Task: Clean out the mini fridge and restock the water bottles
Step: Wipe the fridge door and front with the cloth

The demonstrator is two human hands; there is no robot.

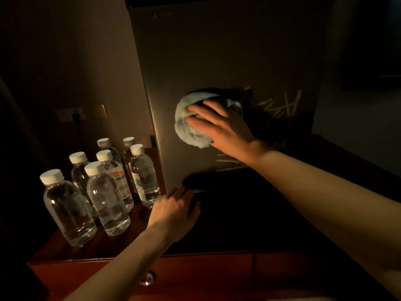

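Note:
The mini fridge (217, 51) stands on a wooden cabinet with its grey door closed and facing me. My right hand (221, 124) presses a bunched pale blue cloth (191, 127) flat against the middle of the door, fingers spread over it. My left hand (175, 211) rests at the door's lower left corner, fingers lying against the dark bottom edge. Several clear water bottles (104, 190) with white caps stand in a cluster to the left of the fridge.
The wooden cabinet top (130, 242) carries the bottles and fridge; a drawer knob (147, 278) shows on its front below. A wall socket with a plug (72, 115) sits behind the bottles. The room is dim, and the right side is dark.

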